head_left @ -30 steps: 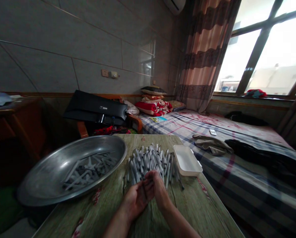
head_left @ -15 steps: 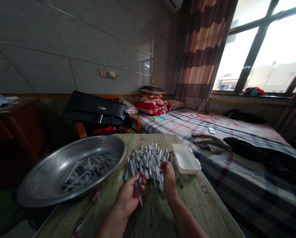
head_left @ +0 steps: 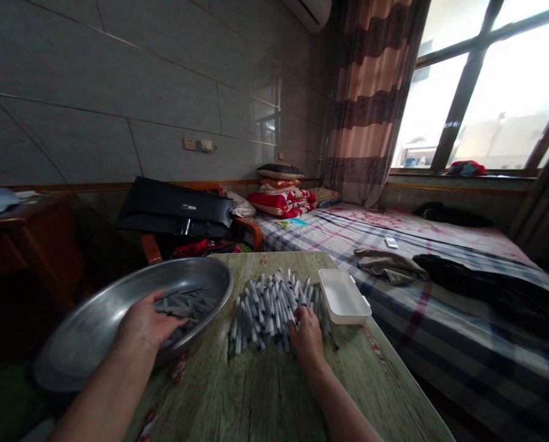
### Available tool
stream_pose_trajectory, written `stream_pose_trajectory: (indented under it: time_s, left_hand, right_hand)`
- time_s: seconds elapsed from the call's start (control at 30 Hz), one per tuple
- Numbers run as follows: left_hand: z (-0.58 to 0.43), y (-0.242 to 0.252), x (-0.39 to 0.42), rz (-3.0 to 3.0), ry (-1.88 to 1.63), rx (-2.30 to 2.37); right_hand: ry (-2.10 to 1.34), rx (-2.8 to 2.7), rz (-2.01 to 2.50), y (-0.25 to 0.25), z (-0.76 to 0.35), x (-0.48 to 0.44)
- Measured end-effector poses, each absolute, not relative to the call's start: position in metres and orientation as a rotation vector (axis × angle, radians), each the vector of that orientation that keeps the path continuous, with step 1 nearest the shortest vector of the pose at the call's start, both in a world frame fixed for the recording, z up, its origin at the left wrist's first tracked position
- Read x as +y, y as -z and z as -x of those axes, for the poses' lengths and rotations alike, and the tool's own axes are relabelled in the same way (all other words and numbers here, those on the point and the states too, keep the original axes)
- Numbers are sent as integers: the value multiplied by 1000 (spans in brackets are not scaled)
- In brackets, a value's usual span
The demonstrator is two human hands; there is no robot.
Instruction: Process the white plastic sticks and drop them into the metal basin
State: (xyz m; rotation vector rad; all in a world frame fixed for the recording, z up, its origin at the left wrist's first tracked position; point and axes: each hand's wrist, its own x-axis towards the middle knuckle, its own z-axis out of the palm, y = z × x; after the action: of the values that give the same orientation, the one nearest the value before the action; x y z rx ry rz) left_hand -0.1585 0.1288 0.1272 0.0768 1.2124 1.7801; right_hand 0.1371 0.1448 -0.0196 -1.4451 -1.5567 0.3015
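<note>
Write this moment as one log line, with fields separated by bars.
left hand: in metal basin, over grey pieces | right hand: on pen-like pile | white tray: beside pile

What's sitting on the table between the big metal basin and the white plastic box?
A pile of grey pens, shown in the head view; the right hand rests on its near edge.

On the table before you, the basin stood left, the pile of pens beside it, the tray further right.
</note>
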Motion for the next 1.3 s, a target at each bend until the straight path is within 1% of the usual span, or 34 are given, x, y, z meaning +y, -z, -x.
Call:
stream_pose_trajectory:
  time_s: [0.1, 0.23, 0.33, 0.37, 0.47, 0.6, 0.7, 0.8, 0.93, 1.03, 1.2, 1.3]
  left_hand:
    - [161, -130, 126, 59, -1648, 1316]
    - [138, -128, 117, -65, -1782, 1279]
    - [101, -119, 105, -363, -1860, 1071]
    - [87, -114, 100, -467, -1832, 1026]
    - [45, -95, 88, -634, -1609, 1026]
    - [5, -58, 87, -659, -1346, 1075]
    - [-8, -32, 92, -593, -1265, 1069]
    - [-10, -16, 96, -495, -1249, 948]
    - [-2, -8, 95, -431, -1306, 815]
    - [4, -7, 93, -495, -1295, 802]
    - [9, -6, 97, -636, -1328, 779]
    - [14, -2, 102, -634, -1396, 754]
  right_hand:
    - [-217, -1619, 1535, 17, -139, 143]
    - [-139, -1721, 1690, 12, -141, 142]
    - [-133, -1764, 1758, 11, -141, 141]
    - [-140, -1768, 1761, 11, -141, 140]
    - [-187, -1749, 1731, 13, -141, 139]
    - [-294, -1620, 1634, 14, -141, 140]
    - [-429, -1466, 1474, 8, -139, 141]
    - [-678, -1370, 1225, 2, -132, 140]
    - [-1133, -1282, 941, -2, -120, 135]
    - [-1377, -1227, 847, -3, -115, 130]
    - [-1565, -1098, 672, -1, -109, 124]
    - [-1626, -1079, 699, 2, -108, 122]
